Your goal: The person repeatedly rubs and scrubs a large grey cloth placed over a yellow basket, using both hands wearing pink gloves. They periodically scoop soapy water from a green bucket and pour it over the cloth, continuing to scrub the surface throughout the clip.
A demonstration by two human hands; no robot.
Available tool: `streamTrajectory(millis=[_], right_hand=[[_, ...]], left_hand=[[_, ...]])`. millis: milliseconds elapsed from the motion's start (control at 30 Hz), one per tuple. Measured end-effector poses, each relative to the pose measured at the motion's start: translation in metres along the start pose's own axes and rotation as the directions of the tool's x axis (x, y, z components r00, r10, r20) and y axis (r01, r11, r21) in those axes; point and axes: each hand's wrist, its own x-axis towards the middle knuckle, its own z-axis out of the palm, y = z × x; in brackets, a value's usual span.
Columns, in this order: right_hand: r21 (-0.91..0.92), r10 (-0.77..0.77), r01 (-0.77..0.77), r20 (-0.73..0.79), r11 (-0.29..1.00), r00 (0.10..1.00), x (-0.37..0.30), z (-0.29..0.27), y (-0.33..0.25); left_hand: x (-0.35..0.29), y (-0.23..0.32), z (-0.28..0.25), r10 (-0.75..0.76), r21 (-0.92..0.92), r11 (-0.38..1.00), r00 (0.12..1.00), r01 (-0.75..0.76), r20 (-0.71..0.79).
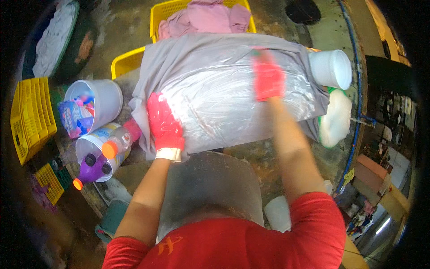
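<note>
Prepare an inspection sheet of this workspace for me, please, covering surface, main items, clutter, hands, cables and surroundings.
Surface: support hidden beneath the grey cloth.
Main items: grey cloth spread out, streaked with a whitish film.
Clutter: at left, a bucket of packets and a bucket holding a purple bottle; at right, a white bucket; beyond the cloth, a yellow crate with pink fabric.
Hands: both red-gloved; left hand flat on the cloth; right hand motion-blurred, grip unclear.
Cables: a blue line, hose or cable unclear, along the right.
Surroundings: stained floor.
</note>
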Motion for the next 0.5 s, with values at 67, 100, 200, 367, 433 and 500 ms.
streamTrajectory(millis=[67, 100, 200, 367, 433, 500], right_hand=[[0.088, 0.408, -0.402, -0.068, 0.912, 0.911, 0.003, -0.053, 0.059], [0.087, 0.41, -0.403, -0.094, 0.911, 0.907, 0.008, -0.044, 0.061], [0.0, 0.006, -0.007, -0.221, 1.0, 0.975, 0.014, 0.061, -0.002], [0.488, -0.392, 0.303, 0.088, 0.818, 0.916, 0.016, 0.11, -0.159], [0.281, -0.393, 0.367, 0.041, 0.887, 0.918, 0.013, 0.085, -0.111], [0.098, -0.021, 0.018, 0.027, 0.995, 0.999, 0.017, 0.02, -0.001]], left_hand=[[0.007, 0.013, -0.003, 0.218, 0.467, 0.843, 0.963, -0.269, 0.161], [0.01, 0.015, -0.004, 0.262, 0.558, 0.759, 0.942, -0.335, 0.209], [0.016, 0.027, 0.003, 0.35, 0.658, 0.619, 0.9, -0.429, 0.258], [0.001, -0.03, -0.015, -0.149, 0.24, 0.963, 0.985, 0.123, 0.093], [0.0, -0.024, -0.005, -0.12, 0.279, 0.956, 0.987, 0.086, 0.106], [0.001, 0.002, 0.0, -0.027, 0.424, 0.905, 0.989, -0.037, 0.144]])
